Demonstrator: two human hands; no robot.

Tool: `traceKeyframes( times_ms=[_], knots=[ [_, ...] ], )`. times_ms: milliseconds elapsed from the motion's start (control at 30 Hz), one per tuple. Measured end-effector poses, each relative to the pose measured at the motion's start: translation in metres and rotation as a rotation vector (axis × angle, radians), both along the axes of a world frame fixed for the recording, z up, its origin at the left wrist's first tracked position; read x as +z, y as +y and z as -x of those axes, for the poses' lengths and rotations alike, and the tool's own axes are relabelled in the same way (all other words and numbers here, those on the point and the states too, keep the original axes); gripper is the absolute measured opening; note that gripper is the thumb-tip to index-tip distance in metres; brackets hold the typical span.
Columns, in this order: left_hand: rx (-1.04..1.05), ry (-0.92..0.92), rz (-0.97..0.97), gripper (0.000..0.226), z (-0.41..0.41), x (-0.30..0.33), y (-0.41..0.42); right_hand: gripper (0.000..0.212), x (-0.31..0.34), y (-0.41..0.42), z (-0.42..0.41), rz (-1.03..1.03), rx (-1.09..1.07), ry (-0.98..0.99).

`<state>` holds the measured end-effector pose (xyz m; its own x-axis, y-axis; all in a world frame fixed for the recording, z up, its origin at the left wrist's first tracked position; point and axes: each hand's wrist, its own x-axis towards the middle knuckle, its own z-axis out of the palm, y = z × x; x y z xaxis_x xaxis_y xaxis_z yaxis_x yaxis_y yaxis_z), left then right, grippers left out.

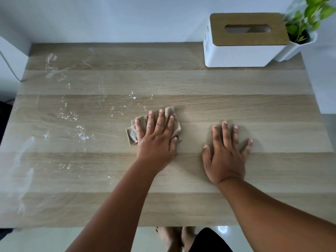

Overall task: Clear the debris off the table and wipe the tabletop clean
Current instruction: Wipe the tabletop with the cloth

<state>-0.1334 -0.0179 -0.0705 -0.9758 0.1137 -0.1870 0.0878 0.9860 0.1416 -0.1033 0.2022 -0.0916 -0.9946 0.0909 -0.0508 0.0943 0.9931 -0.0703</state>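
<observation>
A light wooden tabletop [236, 99] fills the view. My left hand [156, 137] lies flat on a crumpled beige cloth [132, 134] near the table's middle, fingers spread over it and pressing it down. My right hand [225, 150] rests palm-down on the bare wood to the right of the cloth, fingers apart, holding nothing. White powdery smears and wet streaks [72, 115] cover the left half of the table, from the far left corner down to the near left edge.
A white tissue box with a wooden lid [243, 40] stands at the far right by the wall. Beside it sits a white pot with a green plant [301, 30]. Bare feet [174, 237] show on the floor below the table's near edge.
</observation>
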Motion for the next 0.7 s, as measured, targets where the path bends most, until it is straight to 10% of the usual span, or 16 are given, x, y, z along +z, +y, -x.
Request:
traceKeyframes(
  times_ms=[200,533,700],
  knots=[
    [-0.202,0.099,-0.039,0.061,-0.038,-0.005,-0.023,0.073,0.002,0.001,0.000,0.014,0.000,-0.026],
    [0.590,-0.011,-0.053,0.071,0.040,-0.001,-0.029,0.073,0.001,0.002,0.000,0.011,0.010,-0.034],
    [0.265,0.023,-0.042,0.066,0.064,0.000,-0.006,0.074,0.002,0.003,0.001,-0.005,0.011,-0.047]
  ],
)
